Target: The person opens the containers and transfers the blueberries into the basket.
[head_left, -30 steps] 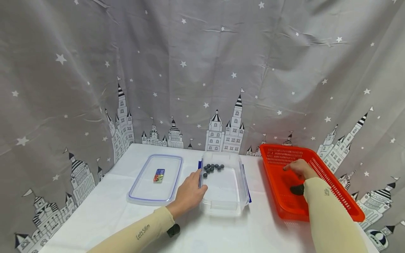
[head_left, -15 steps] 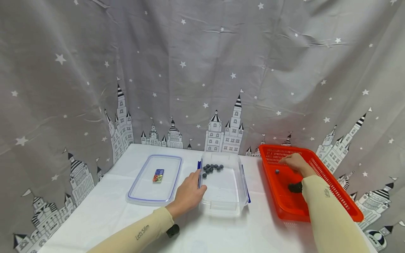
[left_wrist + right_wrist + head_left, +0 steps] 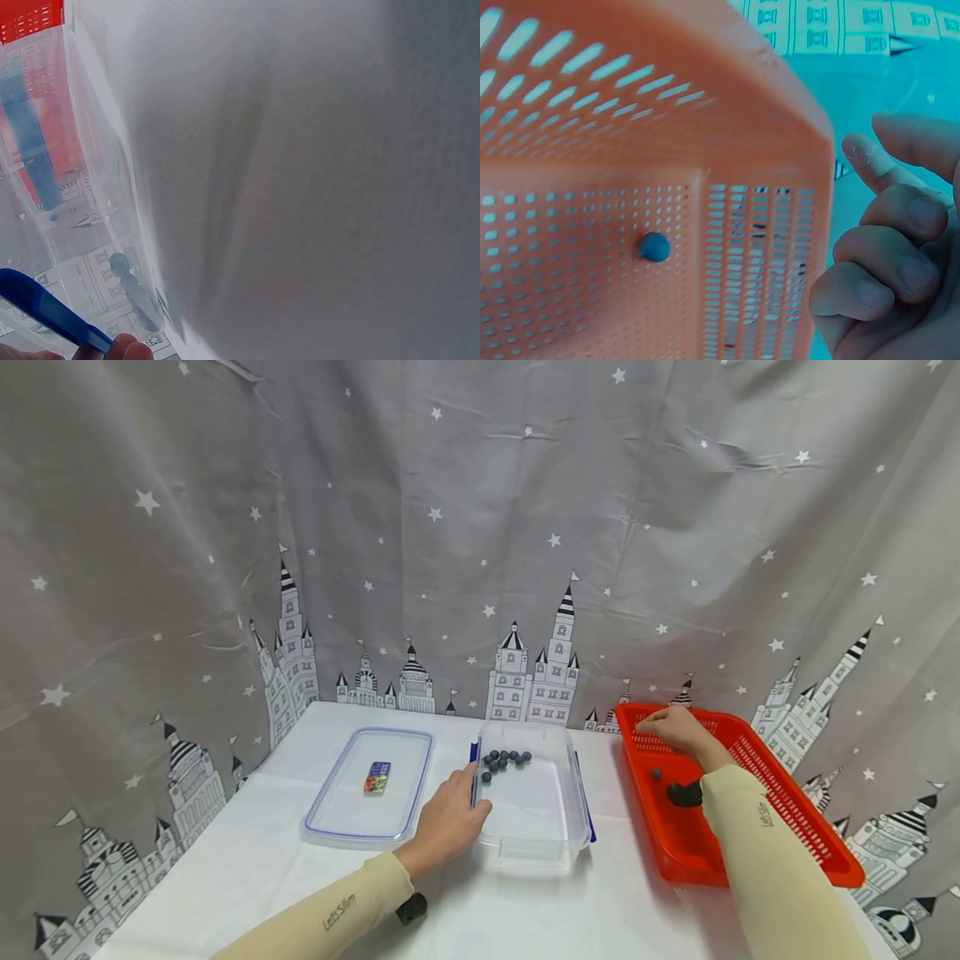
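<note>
My left hand (image 3: 450, 810) grips the left side of a clear plastic food box (image 3: 543, 860); the left wrist view shows fingertips (image 3: 129, 349) at the box's blue clip (image 3: 45, 309). Several blueberries (image 3: 501, 762) lie in the box's far left part. My right hand (image 3: 678, 731) is raised over the far left corner of the red basket (image 3: 656, 852). Its other fingers are curled, while thumb and index tips lie close together. No berry shows between those tips, though parts of the grasp are hidden. A single blueberry (image 3: 655, 247) sits on the basket floor.
A clear lid (image 3: 341, 814) with a blue seal lies left of the box, bearing a small colourful label (image 3: 377, 778). White cloth (image 3: 525, 918) covers the table. Behind hangs a grey curtain (image 3: 465, 543) printed with stars and castles.
My right hand has risen from the basket floor and moved back and left, revealing the single blueberry there. The left hand and the box have stayed in place.
</note>
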Action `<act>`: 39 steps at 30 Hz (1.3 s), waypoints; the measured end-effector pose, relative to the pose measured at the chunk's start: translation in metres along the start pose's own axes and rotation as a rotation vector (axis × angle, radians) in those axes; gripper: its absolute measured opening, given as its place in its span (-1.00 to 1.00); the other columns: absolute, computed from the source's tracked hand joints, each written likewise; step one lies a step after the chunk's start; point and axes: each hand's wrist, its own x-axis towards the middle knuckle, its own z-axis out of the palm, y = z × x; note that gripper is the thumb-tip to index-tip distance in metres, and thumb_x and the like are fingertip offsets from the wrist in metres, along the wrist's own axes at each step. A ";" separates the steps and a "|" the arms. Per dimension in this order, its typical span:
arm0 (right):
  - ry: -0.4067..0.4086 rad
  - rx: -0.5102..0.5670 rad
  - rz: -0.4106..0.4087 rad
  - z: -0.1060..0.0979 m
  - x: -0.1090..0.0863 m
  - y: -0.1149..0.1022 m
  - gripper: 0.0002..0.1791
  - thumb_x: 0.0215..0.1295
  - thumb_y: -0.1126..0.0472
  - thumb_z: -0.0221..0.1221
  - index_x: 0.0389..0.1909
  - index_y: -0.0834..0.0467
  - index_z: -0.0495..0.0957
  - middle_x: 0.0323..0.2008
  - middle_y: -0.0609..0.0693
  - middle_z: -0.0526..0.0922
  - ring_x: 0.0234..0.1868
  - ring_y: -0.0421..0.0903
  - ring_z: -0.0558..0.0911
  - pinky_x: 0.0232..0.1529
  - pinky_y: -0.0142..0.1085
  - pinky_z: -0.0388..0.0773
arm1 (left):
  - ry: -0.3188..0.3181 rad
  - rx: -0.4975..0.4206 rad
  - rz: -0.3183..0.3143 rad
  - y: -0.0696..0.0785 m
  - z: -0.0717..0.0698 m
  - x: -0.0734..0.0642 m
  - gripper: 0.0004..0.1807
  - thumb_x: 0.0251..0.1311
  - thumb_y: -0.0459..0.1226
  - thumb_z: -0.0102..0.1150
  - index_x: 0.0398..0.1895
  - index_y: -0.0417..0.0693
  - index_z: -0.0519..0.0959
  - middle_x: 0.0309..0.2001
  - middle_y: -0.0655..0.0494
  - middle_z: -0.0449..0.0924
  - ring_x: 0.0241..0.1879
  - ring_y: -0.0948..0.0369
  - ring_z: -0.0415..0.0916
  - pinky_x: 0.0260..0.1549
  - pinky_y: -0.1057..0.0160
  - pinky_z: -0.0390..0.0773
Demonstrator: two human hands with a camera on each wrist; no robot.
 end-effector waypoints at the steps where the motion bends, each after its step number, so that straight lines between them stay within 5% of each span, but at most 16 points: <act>1: 0.000 -0.015 -0.003 0.000 0.000 -0.002 -0.48 0.41 0.07 0.18 0.19 0.39 0.56 -0.49 -0.03 0.52 -0.67 -0.18 0.28 -0.56 -0.33 0.33 | 0.000 0.000 0.001 0.000 0.000 0.000 -0.21 0.27 -0.02 0.04 0.52 -0.18 0.22 0.28 -0.10 0.48 0.24 -0.03 0.48 0.21 -0.06 0.48; 5: -0.012 -0.037 -0.034 0.002 -0.001 -0.014 -0.48 0.43 0.04 0.15 0.18 0.37 0.58 -0.04 0.25 0.63 -0.16 0.09 0.57 -0.08 -0.06 0.58 | -0.002 0.002 0.002 0.001 0.001 0.001 -0.21 0.27 -0.03 0.04 0.53 -0.17 0.21 0.29 -0.10 0.47 0.26 -0.03 0.47 0.23 -0.05 0.47; 7: -0.019 -0.040 -0.057 0.004 -0.003 -0.021 -0.49 0.45 0.04 0.13 0.17 0.37 0.59 0.22 0.33 0.53 0.18 0.22 0.48 0.21 0.11 0.46 | -0.003 0.000 -0.004 0.001 0.000 0.001 -0.21 0.27 -0.03 0.05 0.53 -0.17 0.21 0.28 -0.10 0.48 0.25 -0.03 0.47 0.22 -0.05 0.47; 9: -0.023 -0.027 -0.067 0.005 -0.004 -0.028 -0.51 0.46 0.04 0.12 0.15 0.35 0.60 0.30 0.35 0.47 0.28 0.27 0.40 0.31 0.19 0.36 | -0.001 -0.001 -0.003 0.001 -0.001 0.000 -0.21 0.26 -0.04 0.06 0.52 -0.18 0.22 0.27 -0.10 0.48 0.23 -0.03 0.48 0.21 -0.06 0.48; 18: -0.032 -0.030 -0.106 0.013 -0.005 -0.058 -0.55 0.46 0.01 0.13 0.14 0.26 0.64 0.17 0.27 0.58 0.05 0.12 0.52 0.18 0.07 0.46 | 0.000 -0.007 0.000 0.003 -0.001 0.000 -0.21 0.27 -0.03 0.03 0.53 -0.17 0.21 0.28 -0.10 0.48 0.23 -0.03 0.48 0.21 -0.05 0.48; 21: -0.052 0.002 -0.104 0.018 -0.004 -0.065 -0.57 0.45 0.03 0.16 0.13 0.24 0.65 -0.15 0.17 0.63 -0.41 -0.03 0.50 -0.18 -0.10 0.53 | -0.001 -0.008 0.001 0.003 -0.002 0.000 -0.21 0.26 -0.03 0.04 0.52 -0.18 0.22 0.26 -0.09 0.49 0.22 -0.03 0.49 0.19 -0.06 0.49; 25: -0.096 0.046 -0.124 0.025 0.000 -0.073 -0.61 0.44 0.05 0.17 0.10 0.22 0.66 -0.62 -0.08 0.33 -0.72 -0.18 0.16 -0.56 -0.27 0.24 | -0.001 -0.006 -0.003 0.003 -0.002 -0.001 -0.21 0.25 -0.04 0.04 0.52 -0.18 0.22 0.25 -0.09 0.50 0.20 -0.02 0.50 0.18 -0.05 0.49; 29: -0.136 0.070 -0.163 0.032 0.002 -0.079 -0.62 0.43 0.06 0.18 0.09 0.23 0.66 -0.71 -0.16 0.21 -0.72 -0.19 0.18 -0.57 -0.31 0.21 | 0.002 -0.002 -0.004 0.002 -0.001 -0.001 -0.21 0.25 -0.04 0.04 0.52 -0.18 0.23 0.24 -0.09 0.50 0.19 -0.02 0.50 0.17 -0.05 0.50; 39: -0.232 0.170 -0.164 0.056 0.010 -0.094 -0.67 0.41 0.05 0.22 0.02 0.17 0.69 -0.61 -0.08 0.30 -0.59 -0.14 0.30 -0.50 -0.37 0.28 | 0.004 0.003 0.003 0.002 0.001 0.001 -0.21 0.25 -0.04 0.05 0.51 -0.19 0.23 0.22 -0.10 0.51 0.17 -0.02 0.52 0.16 -0.05 0.51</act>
